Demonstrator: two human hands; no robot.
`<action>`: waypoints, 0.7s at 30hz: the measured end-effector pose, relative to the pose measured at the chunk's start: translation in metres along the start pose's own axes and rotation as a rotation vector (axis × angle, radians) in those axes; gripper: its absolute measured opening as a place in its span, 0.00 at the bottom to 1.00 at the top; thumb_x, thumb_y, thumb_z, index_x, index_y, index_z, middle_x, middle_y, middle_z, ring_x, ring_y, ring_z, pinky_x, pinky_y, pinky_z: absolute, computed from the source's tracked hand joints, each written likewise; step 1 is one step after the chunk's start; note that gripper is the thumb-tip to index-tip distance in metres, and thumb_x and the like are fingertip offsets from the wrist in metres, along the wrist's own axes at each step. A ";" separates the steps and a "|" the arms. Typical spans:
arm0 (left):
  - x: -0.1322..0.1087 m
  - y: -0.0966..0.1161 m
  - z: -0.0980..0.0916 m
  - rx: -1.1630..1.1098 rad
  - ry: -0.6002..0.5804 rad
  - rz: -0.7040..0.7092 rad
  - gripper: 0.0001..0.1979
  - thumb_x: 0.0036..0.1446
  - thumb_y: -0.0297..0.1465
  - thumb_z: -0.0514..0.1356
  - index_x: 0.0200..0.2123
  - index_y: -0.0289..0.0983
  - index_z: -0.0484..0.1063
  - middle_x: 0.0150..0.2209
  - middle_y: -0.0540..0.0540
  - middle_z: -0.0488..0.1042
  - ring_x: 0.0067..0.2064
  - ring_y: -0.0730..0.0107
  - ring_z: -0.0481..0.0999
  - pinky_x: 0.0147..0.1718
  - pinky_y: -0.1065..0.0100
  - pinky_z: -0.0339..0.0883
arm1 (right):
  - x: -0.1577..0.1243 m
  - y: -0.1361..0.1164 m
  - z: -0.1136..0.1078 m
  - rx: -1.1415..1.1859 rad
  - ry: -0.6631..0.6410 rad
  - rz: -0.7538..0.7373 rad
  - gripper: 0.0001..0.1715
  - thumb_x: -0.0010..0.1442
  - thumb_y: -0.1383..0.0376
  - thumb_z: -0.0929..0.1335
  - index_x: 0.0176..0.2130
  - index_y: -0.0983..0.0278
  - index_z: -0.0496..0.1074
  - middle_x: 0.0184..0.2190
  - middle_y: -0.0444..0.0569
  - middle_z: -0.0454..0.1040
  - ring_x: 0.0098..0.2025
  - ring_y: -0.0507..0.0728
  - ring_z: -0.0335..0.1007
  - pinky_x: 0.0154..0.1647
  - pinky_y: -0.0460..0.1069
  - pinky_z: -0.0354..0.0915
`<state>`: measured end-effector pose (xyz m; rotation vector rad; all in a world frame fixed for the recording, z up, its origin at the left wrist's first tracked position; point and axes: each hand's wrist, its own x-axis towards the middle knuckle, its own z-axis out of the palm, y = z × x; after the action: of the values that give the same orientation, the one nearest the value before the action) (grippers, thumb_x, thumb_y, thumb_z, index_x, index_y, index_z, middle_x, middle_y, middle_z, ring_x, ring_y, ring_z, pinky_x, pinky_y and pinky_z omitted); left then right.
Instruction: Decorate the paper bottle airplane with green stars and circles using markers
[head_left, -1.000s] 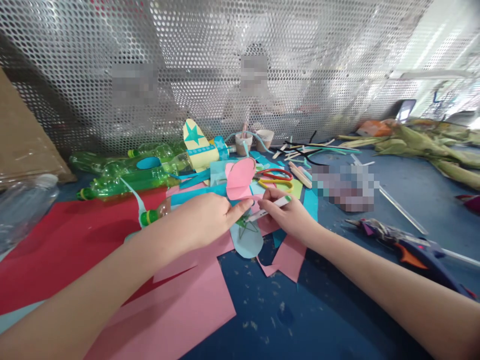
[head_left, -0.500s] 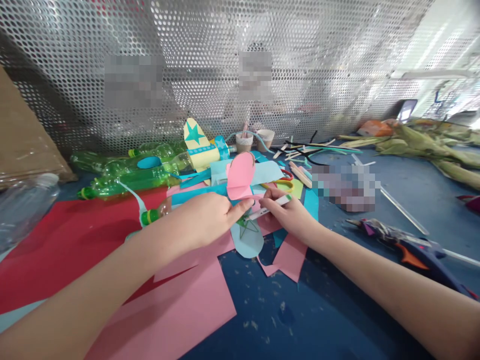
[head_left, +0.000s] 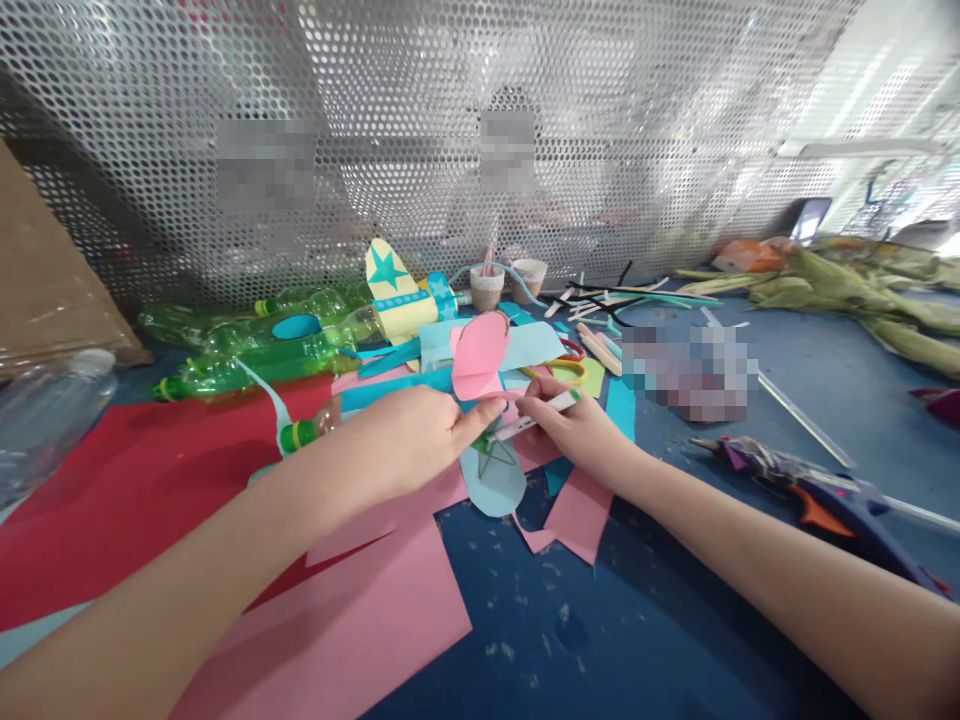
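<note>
Head view put the work mid-frame; a blue-wrapped bottle (head_left: 397, 388) lay on its side, partly hidden by the left hand (head_left: 409, 435), with a raised pink paper piece (head_left: 480, 355) at its right and a rounded pale blue piece (head_left: 495, 492) lower down; I saw the right hand (head_left: 581, 430) with its fingers clasped round a white marker (head_left: 568, 400), the tip touching or just over the pale piece; I could not tell whether the left fingers gripped anything or only pressed. I judged the paper work partway along; the blue wrap was on and a green star outline (head_left: 496, 463) was drawn, its inside looking mostly uncoloured; whatever the hands covered, I could not assess. At upper middle, one small cup (head_left: 487, 292) held a pinkish stick (head_left: 489, 260); I could not make out what its neighbouring cup (head_left: 529, 284) held; a green bottle (head_left: 247, 365) lay at left, a clear bottle (head_left: 56, 420) at the left edge.
</note>
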<state>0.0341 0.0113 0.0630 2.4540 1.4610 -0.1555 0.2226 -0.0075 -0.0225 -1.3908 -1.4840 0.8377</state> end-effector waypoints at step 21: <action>0.000 -0.002 0.001 -0.019 -0.003 0.031 0.37 0.62 0.58 0.36 0.12 0.41 0.55 0.14 0.46 0.65 0.18 0.67 0.63 0.22 0.64 0.50 | 0.003 0.000 -0.002 -0.030 0.009 0.045 0.15 0.55 0.56 0.65 0.22 0.59 0.59 0.17 0.40 0.65 0.22 0.54 0.60 0.26 0.49 0.55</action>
<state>0.0326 0.0120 0.0614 2.4591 1.4158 -0.1383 0.2247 -0.0052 -0.0218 -1.4537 -1.4688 0.8394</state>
